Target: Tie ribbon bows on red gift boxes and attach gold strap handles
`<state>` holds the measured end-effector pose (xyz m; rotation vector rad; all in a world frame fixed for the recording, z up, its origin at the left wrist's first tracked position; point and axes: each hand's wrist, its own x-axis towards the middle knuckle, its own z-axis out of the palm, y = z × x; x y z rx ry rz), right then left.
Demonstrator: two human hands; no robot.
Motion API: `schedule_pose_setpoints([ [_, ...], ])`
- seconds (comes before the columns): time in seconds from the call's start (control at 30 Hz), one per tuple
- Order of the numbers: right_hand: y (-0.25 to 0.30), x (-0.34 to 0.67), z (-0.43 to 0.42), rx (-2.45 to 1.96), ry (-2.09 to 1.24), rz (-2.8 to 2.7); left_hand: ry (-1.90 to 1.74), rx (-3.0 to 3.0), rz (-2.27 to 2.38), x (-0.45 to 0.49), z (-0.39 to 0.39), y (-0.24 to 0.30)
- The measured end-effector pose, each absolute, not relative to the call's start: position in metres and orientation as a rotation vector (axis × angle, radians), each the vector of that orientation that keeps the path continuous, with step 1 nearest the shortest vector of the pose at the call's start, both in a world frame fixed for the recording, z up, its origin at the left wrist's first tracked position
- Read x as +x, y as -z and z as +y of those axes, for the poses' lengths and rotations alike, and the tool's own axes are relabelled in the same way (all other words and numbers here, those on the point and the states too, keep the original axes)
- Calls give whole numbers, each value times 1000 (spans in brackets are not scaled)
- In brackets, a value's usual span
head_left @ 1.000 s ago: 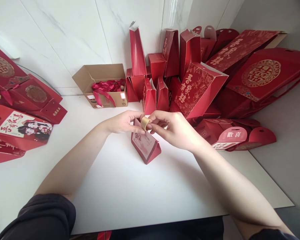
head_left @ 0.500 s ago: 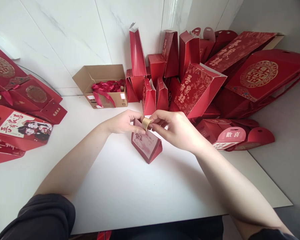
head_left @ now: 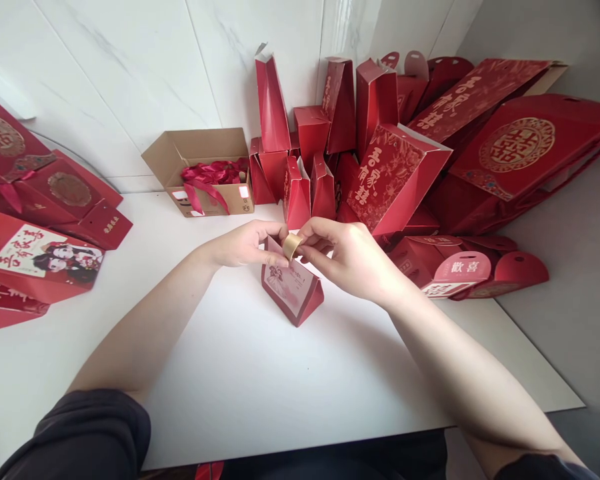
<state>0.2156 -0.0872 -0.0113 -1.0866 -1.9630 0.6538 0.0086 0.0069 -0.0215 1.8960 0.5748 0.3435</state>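
A small gold ribbon (head_left: pixel 291 245), curved into a band, sits between my two hands above the top edge of a candy box. My left hand (head_left: pixel 247 243) pinches from the left, its thumb against the band's lower side. From the right, my right hand (head_left: pixel 353 257) grips the band's other side between thumb and bent forefinger. Below them the dark red candy box (head_left: pixel 307 308) stands on the white table, a pink panel with a printed couple and writing on its front. My fingers hide much of its top edge.
Behind my hands, an open cardboard box (head_left: pixel 213 207) holds dark red ribbon. Several red gift boxes (head_left: pixel 400 173) crowd the back and right, close to my right hand. More red boxes (head_left: pixel 75 190) are stacked at the left, beside the white table (head_left: pixel 260 400).
The view has shifted very slightly. Both hands keep their hold on the gold ribbon, and the candy box stays in place.
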Motion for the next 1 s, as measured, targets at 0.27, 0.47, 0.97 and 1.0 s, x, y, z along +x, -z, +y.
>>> schedule_pose_setpoints([
  [0.27,13,215,-87,-1081,-622,-1997,-336,1885,551,8,8,21],
  [0.47,12,216,-89,-1073,-614,-2016,-337,1895,578,9,8,22],
  [0.97,11,218,-87,-1089,-524,-2041,-376,1929,567,12,7,24],
  [1.0,11,217,-87,-1094,-528,-2033,-370,1928,572,12,6,24],
])
